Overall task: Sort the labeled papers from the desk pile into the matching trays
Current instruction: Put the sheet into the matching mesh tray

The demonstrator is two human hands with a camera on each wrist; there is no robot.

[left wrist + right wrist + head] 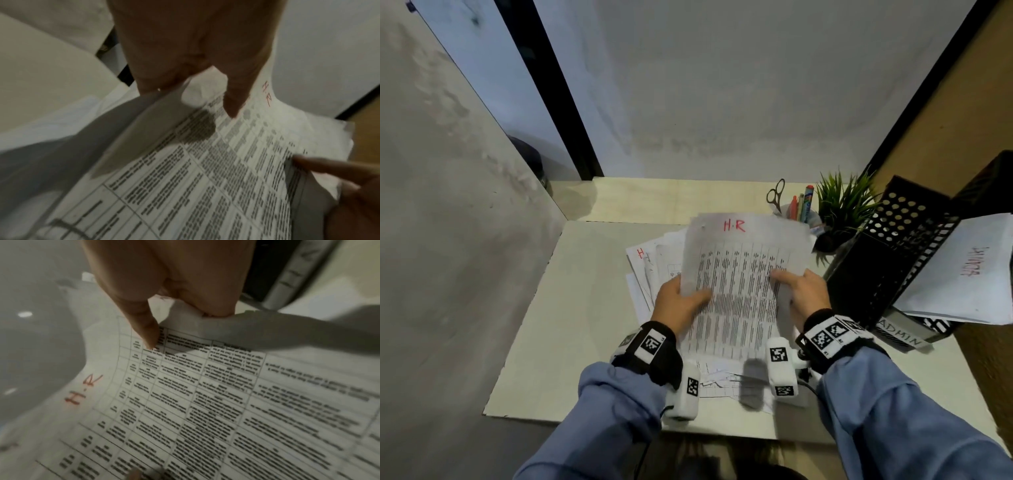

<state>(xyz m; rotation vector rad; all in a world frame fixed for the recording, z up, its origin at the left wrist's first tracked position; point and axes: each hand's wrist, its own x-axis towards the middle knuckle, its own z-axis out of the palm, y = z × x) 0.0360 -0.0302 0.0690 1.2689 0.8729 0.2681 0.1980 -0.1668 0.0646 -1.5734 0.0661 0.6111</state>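
I hold a printed sheet marked "H.R" in red (743, 270) above the desk pile (654, 260). My left hand (681, 298) pinches its left edge, thumb on the print. My right hand (801, 291) pinches the right edge. The left wrist view shows the thumb (232, 91) pressed on the H.R sheet (226, 178), with fingers under it. From the right wrist, the thumb (148, 331) lies on the H.R sheet (205, 402). A black perforated tray stack (893, 253) stands at the right, its lower tray labeled ADMIN (900, 334). A labeled paper (969, 270) sticks out of an upper tray.
A cup with scissors and pens (794, 205) and a small green plant (842, 202) stand behind the pile. The desk mat (571, 308) spreads to the left. Grey partition walls close the desk at the back and left.
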